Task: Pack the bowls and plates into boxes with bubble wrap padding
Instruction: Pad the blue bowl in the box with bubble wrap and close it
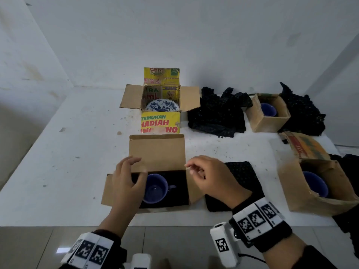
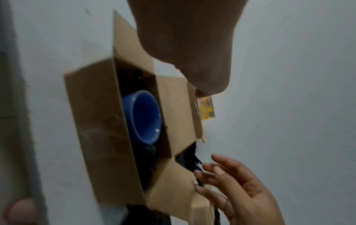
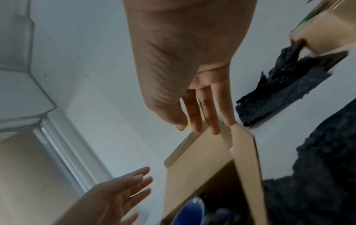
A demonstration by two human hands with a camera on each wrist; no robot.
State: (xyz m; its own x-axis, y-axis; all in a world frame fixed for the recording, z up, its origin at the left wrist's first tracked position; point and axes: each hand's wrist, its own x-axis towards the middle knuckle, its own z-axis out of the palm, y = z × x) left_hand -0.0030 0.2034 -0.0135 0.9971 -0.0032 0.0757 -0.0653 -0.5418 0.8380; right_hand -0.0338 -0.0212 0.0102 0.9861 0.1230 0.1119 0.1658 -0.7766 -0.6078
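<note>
A brown cardboard box (image 1: 108, 189) stands open at the table's near edge. A blue cup (image 1: 155, 188) lies in it on black bubble wrap (image 1: 180, 183). Its far flap (image 1: 157, 152) stands up. My left hand (image 1: 126, 177) hovers over the box's left side, fingers relaxed at the flap's left edge. My right hand (image 1: 206, 175) is at the flap's right corner with loose fingers. In the right wrist view its straight fingers (image 3: 212, 109) touch the flap's edge (image 3: 196, 164). The left wrist view shows the cup (image 2: 143, 117) inside the box (image 2: 96, 121). Neither hand holds anything.
Behind stands a yellow printed box (image 1: 160, 123) holding a blue-and-white plate (image 1: 162, 106). Black bubble wrap (image 1: 215, 113) lies piled to its right, and a flat sheet (image 1: 244, 175) beside my right hand. Two more open boxes (image 1: 269, 123) (image 1: 303, 199) hold blue bowls at the right.
</note>
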